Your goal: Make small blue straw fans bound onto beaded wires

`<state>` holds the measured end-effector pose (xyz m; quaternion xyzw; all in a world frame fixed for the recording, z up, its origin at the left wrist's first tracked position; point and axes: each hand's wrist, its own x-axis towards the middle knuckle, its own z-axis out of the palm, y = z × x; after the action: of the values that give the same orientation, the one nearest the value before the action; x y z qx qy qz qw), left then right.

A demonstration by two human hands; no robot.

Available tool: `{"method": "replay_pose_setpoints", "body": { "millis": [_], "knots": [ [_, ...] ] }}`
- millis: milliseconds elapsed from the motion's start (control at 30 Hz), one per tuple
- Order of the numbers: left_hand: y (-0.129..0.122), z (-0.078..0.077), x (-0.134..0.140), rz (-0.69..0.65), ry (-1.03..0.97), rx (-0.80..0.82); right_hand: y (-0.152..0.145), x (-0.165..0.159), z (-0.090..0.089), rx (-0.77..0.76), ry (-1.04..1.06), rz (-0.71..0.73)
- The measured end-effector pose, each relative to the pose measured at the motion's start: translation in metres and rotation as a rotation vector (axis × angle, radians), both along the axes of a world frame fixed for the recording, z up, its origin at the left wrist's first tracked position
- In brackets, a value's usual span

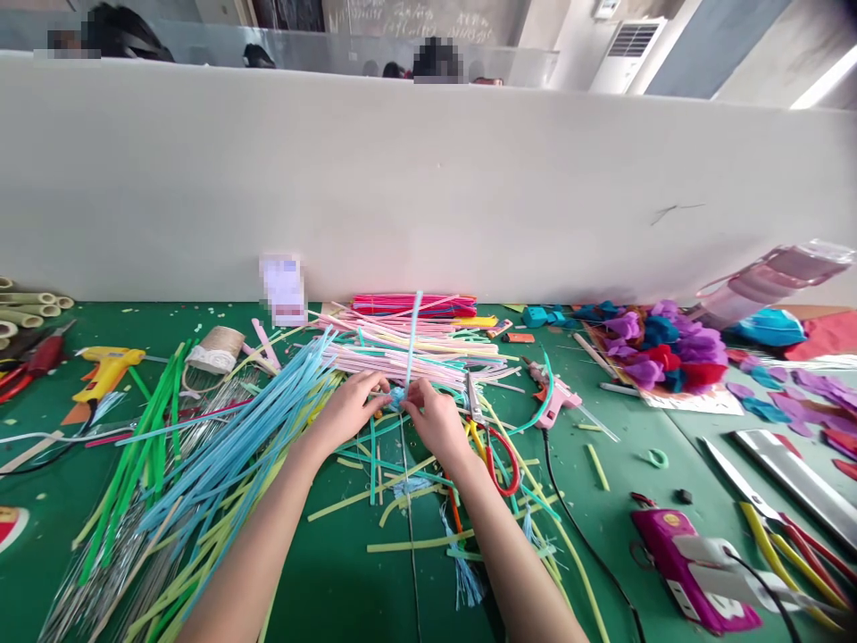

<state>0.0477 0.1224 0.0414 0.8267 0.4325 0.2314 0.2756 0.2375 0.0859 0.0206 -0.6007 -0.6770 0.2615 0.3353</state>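
Note:
Near the middle of the green table my left hand (368,399) pinches a small crumpled light-blue piece (396,396). Close beside it, my right hand (429,415) has its fingers closed around the lower end of a light-blue strip (413,335), which stands almost upright. A thin dark wire (410,518) runs from between the hands toward the table's front edge. Fingertips partly cover the blue piece, so how it joins the strip and wire cannot be seen. Red-handled scissors (501,460) lie just right of my right hand.
Light-blue strips (247,429) and green strips (124,500) spread at left, near a yellow glue gun (111,368). Pink strips (428,364) lie behind my hands. A pink glue gun (554,397) with a black cord sits at right. A white partition (428,187) borders the table.

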Motion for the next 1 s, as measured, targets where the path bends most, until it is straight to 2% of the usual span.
{"method": "replay_pose_setpoints", "body": {
  "millis": [133,267,400,633,800,1000],
  "knots": [
    [0.004,-0.007,-0.016,0.029,0.099,-0.041,0.0,0.0,-0.001,-0.011,0.051,-0.03],
    [0.006,-0.003,-0.025,-0.002,0.092,-0.08,0.001,0.002,-0.004,-0.031,0.103,-0.056],
    [0.005,-0.005,-0.015,-0.028,0.078,-0.014,0.002,0.003,-0.005,-0.046,0.151,-0.047],
    [0.001,-0.015,0.006,0.014,-0.06,0.018,0.002,0.001,-0.004,-0.039,0.139,-0.025],
    [-0.002,-0.013,0.01,-0.022,-0.072,0.037,0.001,0.001,0.0,-0.027,0.103,-0.013],
    [-0.001,-0.019,0.01,0.04,-0.06,0.061,-0.002,0.004,0.01,-0.031,0.107,0.091]
  ]
}}
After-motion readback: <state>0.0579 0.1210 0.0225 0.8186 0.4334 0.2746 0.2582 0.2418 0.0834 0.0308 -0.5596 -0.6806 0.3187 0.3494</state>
